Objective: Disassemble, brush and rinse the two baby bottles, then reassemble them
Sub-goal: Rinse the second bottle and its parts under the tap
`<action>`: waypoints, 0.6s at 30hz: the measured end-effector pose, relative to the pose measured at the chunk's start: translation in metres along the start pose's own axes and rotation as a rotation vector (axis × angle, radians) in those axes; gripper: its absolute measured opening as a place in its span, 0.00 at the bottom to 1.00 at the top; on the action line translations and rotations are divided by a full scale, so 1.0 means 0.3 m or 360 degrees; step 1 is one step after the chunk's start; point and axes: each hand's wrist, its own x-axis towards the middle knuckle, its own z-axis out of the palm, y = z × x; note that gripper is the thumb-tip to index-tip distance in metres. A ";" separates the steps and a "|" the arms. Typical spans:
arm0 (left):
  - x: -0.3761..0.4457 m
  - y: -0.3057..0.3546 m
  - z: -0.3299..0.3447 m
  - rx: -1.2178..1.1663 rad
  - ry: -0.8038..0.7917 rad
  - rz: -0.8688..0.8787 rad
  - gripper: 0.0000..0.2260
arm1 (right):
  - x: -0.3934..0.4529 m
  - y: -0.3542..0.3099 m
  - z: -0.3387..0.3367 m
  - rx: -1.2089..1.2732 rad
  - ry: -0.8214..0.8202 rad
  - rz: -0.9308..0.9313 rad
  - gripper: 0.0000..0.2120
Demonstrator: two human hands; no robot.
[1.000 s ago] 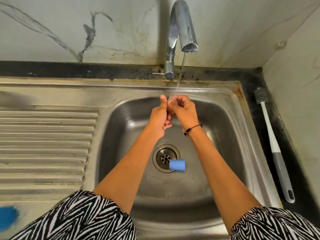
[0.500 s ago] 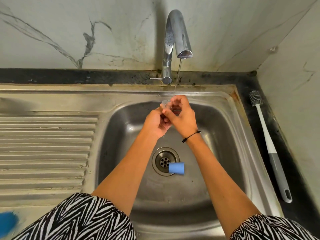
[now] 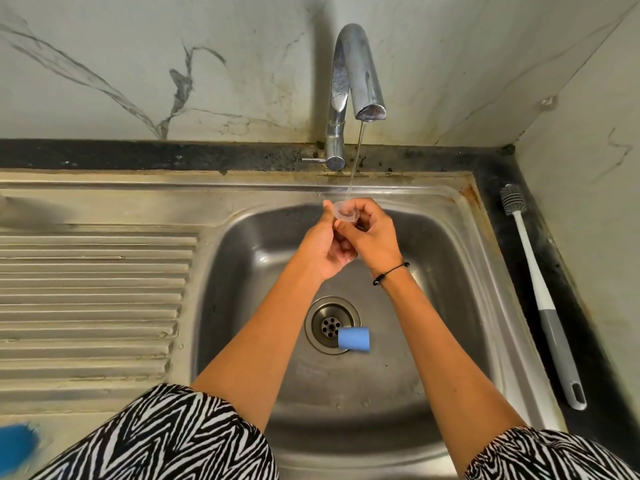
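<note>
Clear bottle teat (image 3: 344, 213) under thin tap stream (image 3: 354, 164), pinched by both hands (image 3: 349, 239) above sink (image 3: 460, 271). Blue cap (image 3: 354, 338) loose beside drain; brush (image 3: 533, 278) laid aside on desk. Rinsing judged underway; bottles unseen, reassembly outstanding
</note>
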 end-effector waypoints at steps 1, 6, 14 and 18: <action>0.001 -0.001 0.000 -0.0056 -0.0021 0.0004 0.22 | 0.002 -0.003 0.002 -0.0017 0.0025 -0.0015 0.15; -0.013 -0.002 -0.009 -0.0245 -0.0038 0.0046 0.17 | 0.008 -0.017 0.006 -0.0052 0.0072 0.0009 0.15; -0.014 -0.016 -0.033 -0.0169 0.0254 -0.0040 0.11 | 0.008 -0.011 0.012 -0.0318 0.0019 -0.0063 0.13; -0.024 -0.025 -0.049 -0.0072 0.0314 -0.0014 0.12 | 0.006 -0.012 0.014 -0.0263 -0.0037 0.0061 0.12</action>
